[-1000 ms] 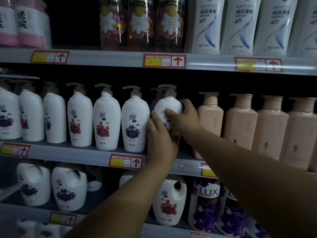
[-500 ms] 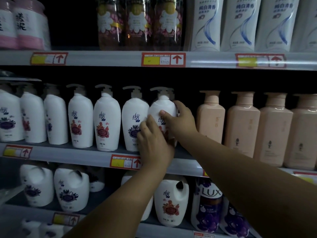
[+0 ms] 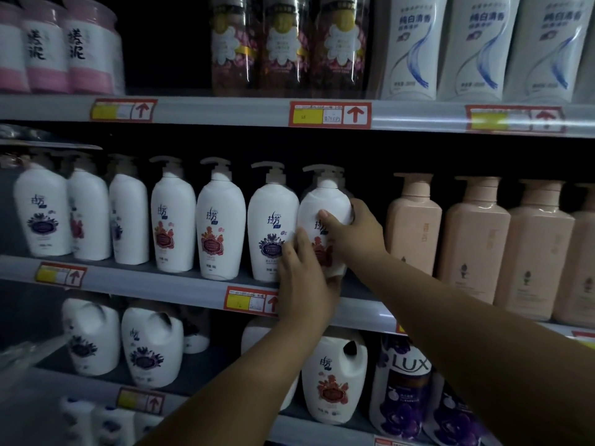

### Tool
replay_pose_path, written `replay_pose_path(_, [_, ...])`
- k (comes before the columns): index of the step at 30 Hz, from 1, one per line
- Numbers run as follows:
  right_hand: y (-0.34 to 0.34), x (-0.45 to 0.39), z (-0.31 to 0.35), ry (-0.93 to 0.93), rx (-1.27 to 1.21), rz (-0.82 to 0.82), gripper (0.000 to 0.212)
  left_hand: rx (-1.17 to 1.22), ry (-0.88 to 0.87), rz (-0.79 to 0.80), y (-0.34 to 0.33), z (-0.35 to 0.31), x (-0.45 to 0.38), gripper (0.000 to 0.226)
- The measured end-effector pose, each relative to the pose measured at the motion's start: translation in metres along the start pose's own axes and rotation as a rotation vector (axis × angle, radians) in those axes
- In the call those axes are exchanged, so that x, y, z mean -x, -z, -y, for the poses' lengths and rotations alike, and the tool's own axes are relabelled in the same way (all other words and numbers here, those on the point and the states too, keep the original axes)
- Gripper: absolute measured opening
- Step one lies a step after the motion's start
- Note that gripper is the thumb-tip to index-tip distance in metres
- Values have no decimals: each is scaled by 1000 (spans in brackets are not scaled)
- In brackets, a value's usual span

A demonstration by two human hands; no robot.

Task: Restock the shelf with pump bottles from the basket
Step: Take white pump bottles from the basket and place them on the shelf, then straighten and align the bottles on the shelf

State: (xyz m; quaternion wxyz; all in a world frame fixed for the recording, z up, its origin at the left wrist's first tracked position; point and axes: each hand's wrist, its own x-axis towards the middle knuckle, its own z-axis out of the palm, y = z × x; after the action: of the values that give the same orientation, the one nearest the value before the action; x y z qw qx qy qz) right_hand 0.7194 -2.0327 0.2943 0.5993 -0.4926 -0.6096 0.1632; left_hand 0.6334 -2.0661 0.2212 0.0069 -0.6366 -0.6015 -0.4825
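We hold one white pump bottle (image 3: pixel 325 214) with both hands. Our right hand (image 3: pixel 352 231) is wrapped round its right side, with the thumb pressed on the front label. Our left hand (image 3: pixel 304 278) lies on the lower front with the fingers nearly straight, so it pushes and steadies more than it grabs. Both grips are on this one bottle.

The bottle is on the middle shelf (image 3: pixel 161 280), at the right end of the row of white bottles. It leans a little and sits very close to the next white bottle (image 3: pixel 272 220) on its left. A gap of dark shelf lies between it and the pink bottles (image 3: pixel 413 226) on its right.

We think we are putting this bottle into its place in the row. Next we need to stand it up straight, push it back in line with the others, turn the label to the front, and then let go gently so it does not tip.

We cannot see the basket at all. Our left hand hides the bottom of the bottle, so we cannot tell if it sits flat on the shelf. The shop is dim, and the small print on the price tag (image 3: pixel 249 300) is too hard to read.
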Motion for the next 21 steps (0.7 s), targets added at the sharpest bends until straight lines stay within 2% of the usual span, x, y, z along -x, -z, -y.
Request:
replay_pose_path(11, [-2,7,7,-62,40,30,61,113,-33,65,16,12,-3,88])
replay_pose_path(16, [4,14,12,-111,127,68,57,174,-33,58,24,6,-2,78])
replay_pose_path(21, [22,32,17,34,241,77,57,321,-101,-4,34,-14,1,49])
